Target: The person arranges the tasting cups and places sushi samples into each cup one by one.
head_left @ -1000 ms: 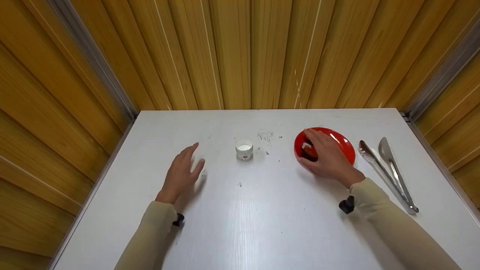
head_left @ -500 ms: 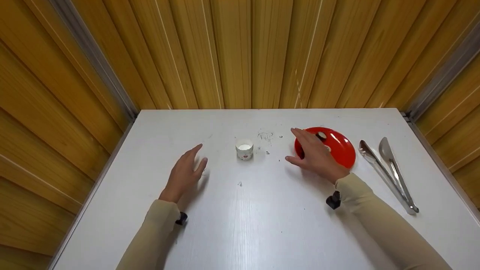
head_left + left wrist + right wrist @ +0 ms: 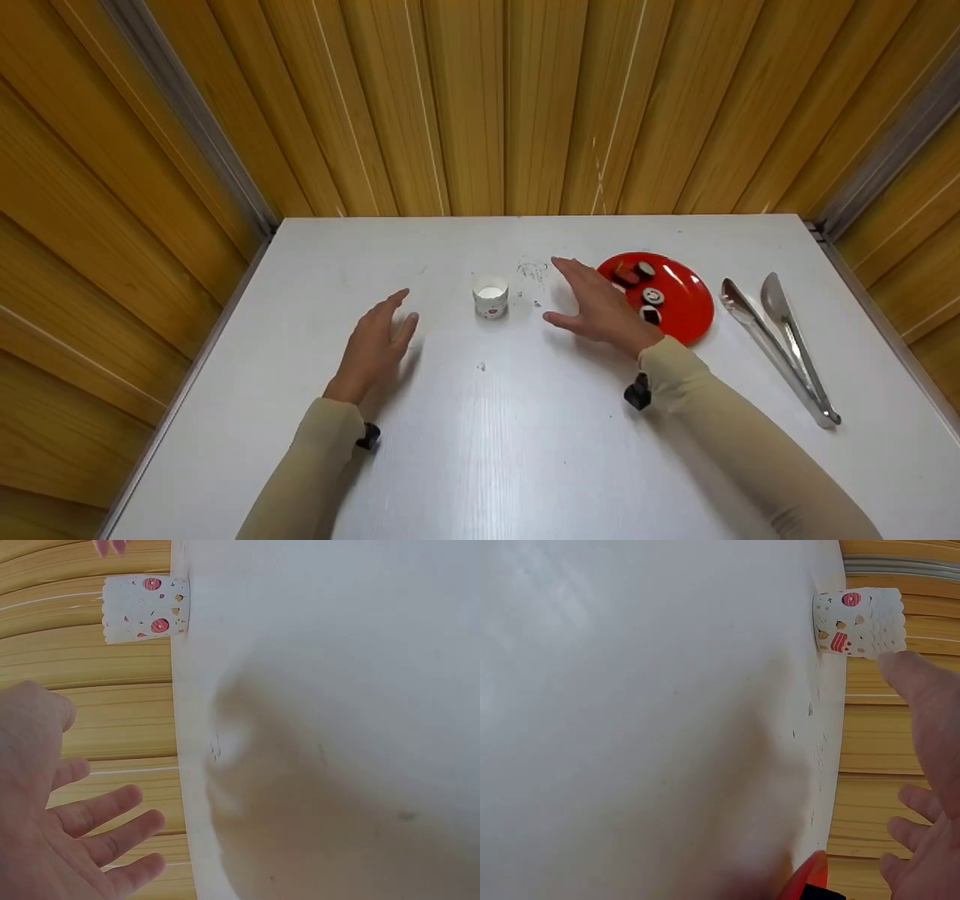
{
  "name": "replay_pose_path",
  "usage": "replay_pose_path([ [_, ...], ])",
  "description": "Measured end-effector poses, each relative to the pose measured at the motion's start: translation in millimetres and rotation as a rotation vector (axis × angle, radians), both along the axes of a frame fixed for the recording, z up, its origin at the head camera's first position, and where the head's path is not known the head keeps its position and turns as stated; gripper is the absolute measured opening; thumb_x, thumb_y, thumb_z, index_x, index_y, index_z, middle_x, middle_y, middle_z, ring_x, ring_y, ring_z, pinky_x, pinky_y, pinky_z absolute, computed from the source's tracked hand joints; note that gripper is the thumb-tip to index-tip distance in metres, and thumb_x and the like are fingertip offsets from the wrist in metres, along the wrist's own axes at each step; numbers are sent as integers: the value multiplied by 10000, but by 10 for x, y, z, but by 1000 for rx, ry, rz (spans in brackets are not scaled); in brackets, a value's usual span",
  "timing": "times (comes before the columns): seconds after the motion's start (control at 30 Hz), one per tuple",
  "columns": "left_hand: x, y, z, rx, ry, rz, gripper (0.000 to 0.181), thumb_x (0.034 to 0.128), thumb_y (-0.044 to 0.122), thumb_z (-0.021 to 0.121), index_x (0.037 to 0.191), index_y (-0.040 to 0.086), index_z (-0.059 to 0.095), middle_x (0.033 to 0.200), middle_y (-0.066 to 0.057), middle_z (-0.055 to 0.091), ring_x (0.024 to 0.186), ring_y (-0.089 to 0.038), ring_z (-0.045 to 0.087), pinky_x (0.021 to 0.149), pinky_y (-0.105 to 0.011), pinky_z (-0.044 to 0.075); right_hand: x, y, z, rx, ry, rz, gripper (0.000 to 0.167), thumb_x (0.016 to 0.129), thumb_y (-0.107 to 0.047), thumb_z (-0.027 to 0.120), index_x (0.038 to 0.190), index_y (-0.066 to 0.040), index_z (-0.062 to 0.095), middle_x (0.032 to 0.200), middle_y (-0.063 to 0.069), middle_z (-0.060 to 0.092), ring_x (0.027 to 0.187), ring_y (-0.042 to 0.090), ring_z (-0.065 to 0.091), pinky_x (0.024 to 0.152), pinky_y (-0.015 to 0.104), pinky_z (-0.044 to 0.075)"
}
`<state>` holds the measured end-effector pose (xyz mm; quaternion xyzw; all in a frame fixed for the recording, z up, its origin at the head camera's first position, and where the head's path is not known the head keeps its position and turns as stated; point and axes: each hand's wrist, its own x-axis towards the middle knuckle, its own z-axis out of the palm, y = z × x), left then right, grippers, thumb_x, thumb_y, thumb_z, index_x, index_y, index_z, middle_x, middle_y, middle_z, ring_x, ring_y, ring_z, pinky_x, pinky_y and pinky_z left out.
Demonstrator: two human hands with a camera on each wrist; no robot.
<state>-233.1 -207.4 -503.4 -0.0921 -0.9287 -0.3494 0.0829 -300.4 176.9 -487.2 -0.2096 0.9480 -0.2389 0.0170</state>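
A small white paper cup (image 3: 491, 307) with a scalloped rim and red printed pictures stands upright between the hands in the head view. My left hand (image 3: 373, 345) hovers left of it, fingers spread and holding nothing. On the cup's other side is my right hand (image 3: 604, 311), also spread and without anything in it, partly covering the left side of a red plate (image 3: 697, 315). Several sushi pieces (image 3: 652, 297) lie on that plate. Both wrist views show the cup: the left wrist view beyond the left hand (image 3: 60, 817), the right wrist view near the right thumb (image 3: 915, 679).
Metal serving tongs (image 3: 787, 341) lie on the white table (image 3: 480, 465) to the right of the plate. Yellow wood-look panels (image 3: 472, 105) wall in the back and both sides. Dark scuff marks (image 3: 534, 270) show on the tabletop behind the cup.
My right hand has moved left off the plate toward the cup, uncovering several sushi pieces. The left hand has shifted slightly right. Cup, plate and tongs stay in place.
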Motion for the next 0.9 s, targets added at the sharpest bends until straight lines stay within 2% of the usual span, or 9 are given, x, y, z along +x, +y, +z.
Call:
replay_pose_path([
  [0.37,17,9,2,-11,32,17,529,1064,380,564,1528,140,482,1367,-183,624,1295,-369,558,1068,-568,430,-93,-306,-86,-57,-81,40,990,882,-461,800,1645,-192,229,1660,73,314,1513,307,293,1199,527,279],
  [0.7,7,53,0,-44,108,19,433,1056,316,595,1426,91,588,1163,-139,731,1092,-334,680,943,-524,523,-193,-493,-149,-125,-137,72,1008,875,-405,827,1637,-188,204,1547,38,499,1427,289,413,1166,506,349],
  [0.9,13,80,3,-39,121,15,387,1055,310,598,1379,100,630,1094,-120,745,1014,-330,707,876,-504,555,-250,-587,-162,-165,-134,105,976,872,-369,836,1613,-115,253,1528,91,517,1413,325,429,1173,519,327],
])
